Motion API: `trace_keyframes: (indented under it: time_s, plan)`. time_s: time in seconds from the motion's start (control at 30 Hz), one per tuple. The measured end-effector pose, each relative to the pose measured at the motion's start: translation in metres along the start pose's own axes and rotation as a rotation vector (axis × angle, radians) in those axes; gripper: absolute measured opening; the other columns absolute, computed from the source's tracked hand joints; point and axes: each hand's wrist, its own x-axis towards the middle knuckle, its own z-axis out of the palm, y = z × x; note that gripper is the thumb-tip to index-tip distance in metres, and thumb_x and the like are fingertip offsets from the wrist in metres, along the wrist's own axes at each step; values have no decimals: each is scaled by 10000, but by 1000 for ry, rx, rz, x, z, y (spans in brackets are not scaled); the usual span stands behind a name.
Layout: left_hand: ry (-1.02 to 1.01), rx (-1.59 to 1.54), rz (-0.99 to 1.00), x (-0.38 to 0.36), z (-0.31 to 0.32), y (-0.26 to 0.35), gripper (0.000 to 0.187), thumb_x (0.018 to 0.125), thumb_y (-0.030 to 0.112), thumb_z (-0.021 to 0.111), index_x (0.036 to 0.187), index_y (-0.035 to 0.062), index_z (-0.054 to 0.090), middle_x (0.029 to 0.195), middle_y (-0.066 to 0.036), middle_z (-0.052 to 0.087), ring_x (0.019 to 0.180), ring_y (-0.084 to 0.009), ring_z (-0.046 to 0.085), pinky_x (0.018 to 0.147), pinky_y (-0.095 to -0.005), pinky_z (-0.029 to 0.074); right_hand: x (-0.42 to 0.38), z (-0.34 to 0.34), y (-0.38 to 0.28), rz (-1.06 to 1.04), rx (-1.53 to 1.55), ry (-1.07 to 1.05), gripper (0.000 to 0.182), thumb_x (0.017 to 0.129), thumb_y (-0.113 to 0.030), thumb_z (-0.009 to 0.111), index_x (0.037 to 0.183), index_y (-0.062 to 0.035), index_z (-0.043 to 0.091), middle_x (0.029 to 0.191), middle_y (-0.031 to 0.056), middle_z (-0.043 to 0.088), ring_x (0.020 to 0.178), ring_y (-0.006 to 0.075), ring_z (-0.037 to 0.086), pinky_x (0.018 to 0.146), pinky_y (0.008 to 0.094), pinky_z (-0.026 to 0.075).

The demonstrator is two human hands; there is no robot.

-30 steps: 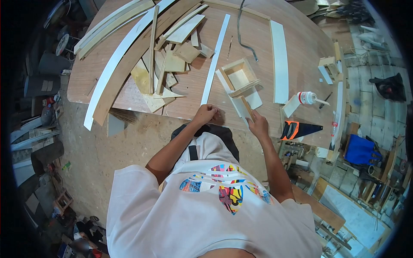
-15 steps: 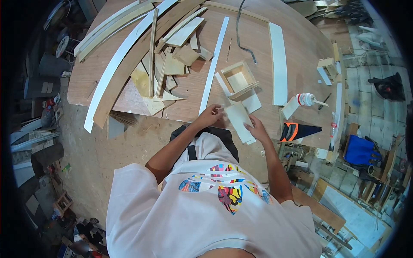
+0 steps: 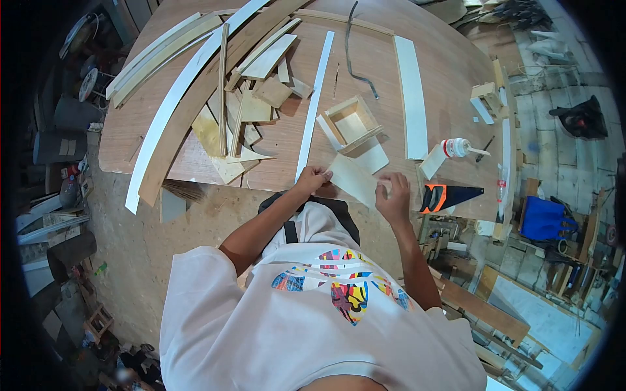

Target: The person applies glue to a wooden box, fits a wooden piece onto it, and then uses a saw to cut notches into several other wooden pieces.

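Observation:
A thin pale wooden panel (image 3: pixel 354 178) is tilted over the table's front edge. My left hand (image 3: pixel 314 180) pinches its left corner between thumb and fingers. At the panel's right edge is my right hand (image 3: pixel 394 197), raised, with its fingers bent and the thumb apart from them. Just beyond the panel lies a white flat board (image 3: pixel 370 156), partly under a small open wooden box (image 3: pixel 370 134). A long narrow white strip (image 3: pixel 315 104) runs away from my left hand. Right of my right hand rests a handsaw (image 3: pixel 450 198) with an orange and black handle.
Wood offcuts (image 3: pixel 261 111) are heaped at the left, beside long curved strips (image 3: pixel 176 117). A white board (image 3: pixel 411 98) and a glue bottle (image 3: pixel 455 148) lie to the right. Another small wooden box (image 3: pixel 486 99) sits near the table's right edge.
My right hand has lifted from the panel's lower right edge and moved slightly up. The panel has turned flatter, and my left hand now grips its corner. The view has shifted slightly.

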Motion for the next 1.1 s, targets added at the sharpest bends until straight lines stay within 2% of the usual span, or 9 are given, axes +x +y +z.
trace_keyframes:
  time_s: [0.03,0.13,0.37,0.6,0.7,0.8,0.9,1.03,1.1]
  plan:
    - [-7,-127,-41,-1,0,0,205,887,205,639,891,0,638,789,-43,643,702,-129,601,663,-268,492,-2,-4,-4,2,-3,3,358,780,-144,662,1104,-17,578,929,140,665,761,207,649,626,277,472]
    - [-68,-355,-90,-2,5,1,197,893,212,631,934,19,632,866,-46,642,787,-152,617,744,-287,505,-39,27,19,726,587,-808,383,805,-240,675,1092,-6,579,927,139,657,723,143,645,473,304,453]
    - [-435,-245,-180,-9,37,-4,203,890,210,636,1001,40,625,945,-36,648,833,-110,602,762,-263,487,-38,30,-21,1055,1314,-19,448,896,-250,621,1238,-4,465,1134,141,581,950,200,626,687,318,540]
    - [-418,186,-157,-19,48,6,214,853,239,678,977,66,655,888,-22,675,798,-99,615,663,-247,489,-35,33,9,1008,1164,-76,430,893,-236,622,1183,42,469,1034,110,613,832,184,639,673,336,560]
    - [-388,113,-143,-17,39,-3,211,870,247,646,965,59,652,862,-24,679,775,-106,622,614,-249,482,-34,33,33,942,753,-252,420,859,-251,655,1125,43,517,900,122,650,730,206,642,634,346,537]
    - [-260,92,-260,-17,31,-6,209,884,247,611,965,58,646,864,-28,679,746,-112,627,612,-243,476,-18,9,35,533,222,-487,401,773,-277,684,1058,-13,583,877,231,640,795,387,622,707,452,484]
    - [-228,40,-241,-18,25,-10,214,886,256,596,965,62,643,860,-30,678,723,-114,627,618,-247,478,-12,8,42,364,59,-562,398,780,-289,676,1048,-7,592,885,230,644,827,408,615,733,466,478]
    - [-183,-6,-265,-22,21,-14,208,890,254,580,961,67,640,854,-32,678,721,-119,627,623,-255,481,-17,31,67,281,42,-562,406,777,-286,700,1031,13,596,854,208,652,808,334,650,700,415,497]
    - [-181,58,-274,-24,18,-12,223,895,251,568,987,59,634,865,-38,677,742,-117,626,640,-253,483,-16,43,76,579,511,-674,363,816,-274,699,1007,21,608,841,135,665,801,222,663,658,364,507]
